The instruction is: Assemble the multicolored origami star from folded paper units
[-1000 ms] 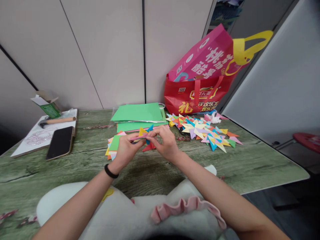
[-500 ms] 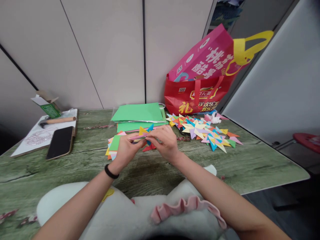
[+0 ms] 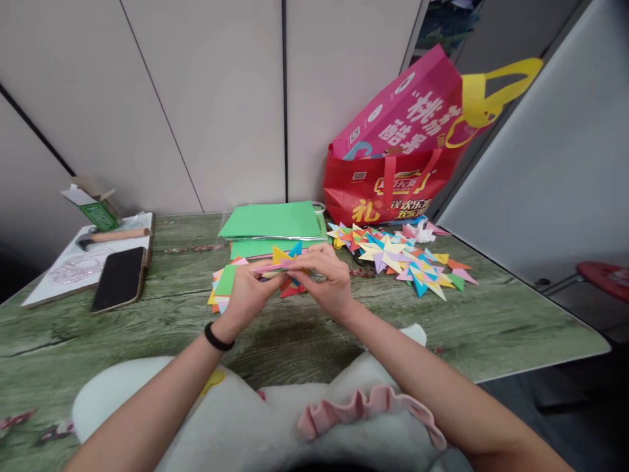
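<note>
Between my two hands, above the table, is a folded paper star [image 3: 281, 257] with yellow, blue and pink points. My left hand [image 3: 247, 288] pinches its pink left side between thumb and fingers. Its right side is in the pinched fingers of my right hand [image 3: 327, 278], which cover part of the paper. Beside my left hand lie stacked small coloured paper squares [image 3: 225, 282], green on top. A red folded paper piece [image 3: 291, 290] shows on the table just below the fingers.
Many finished paper stars [image 3: 393, 252] are heaped on the right. Green paper sheets [image 3: 272, 220] lie at the back, beside a red gift bag [image 3: 393, 187]. On the left are a black phone [image 3: 119, 278], a hammer [image 3: 115, 237] and a green box [image 3: 99, 214]. A white plush cushion [image 3: 246, 413] fills the lap.
Both hands stay in nearly the same place on the paper star. The right fingers have shifted slightly; little else differs.
</note>
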Tool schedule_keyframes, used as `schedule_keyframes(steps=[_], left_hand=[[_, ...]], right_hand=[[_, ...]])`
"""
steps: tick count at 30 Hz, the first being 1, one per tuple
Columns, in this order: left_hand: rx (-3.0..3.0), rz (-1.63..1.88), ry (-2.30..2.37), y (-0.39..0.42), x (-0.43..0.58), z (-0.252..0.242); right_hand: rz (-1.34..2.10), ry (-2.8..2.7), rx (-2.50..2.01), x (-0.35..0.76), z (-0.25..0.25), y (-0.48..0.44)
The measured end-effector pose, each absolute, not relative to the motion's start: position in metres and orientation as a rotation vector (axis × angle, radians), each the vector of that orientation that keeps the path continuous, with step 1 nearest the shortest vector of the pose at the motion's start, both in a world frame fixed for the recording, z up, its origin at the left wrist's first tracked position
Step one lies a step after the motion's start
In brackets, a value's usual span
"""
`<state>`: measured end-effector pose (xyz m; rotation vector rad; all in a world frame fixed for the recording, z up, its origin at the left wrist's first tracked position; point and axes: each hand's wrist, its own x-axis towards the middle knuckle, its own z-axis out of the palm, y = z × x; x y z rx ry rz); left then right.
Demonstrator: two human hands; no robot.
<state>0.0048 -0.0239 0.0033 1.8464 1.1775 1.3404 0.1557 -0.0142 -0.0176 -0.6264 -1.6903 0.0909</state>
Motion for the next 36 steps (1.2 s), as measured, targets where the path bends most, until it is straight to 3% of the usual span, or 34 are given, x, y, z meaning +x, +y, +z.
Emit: schedule_keyframes(steps=[36], left_hand=[[1.828,1.317,1.174,-0.0253,0.0051,-0.0003]], right_hand=[[-0.003,-1.689,-0.754,0.155,-0.0193,-0.0132]])
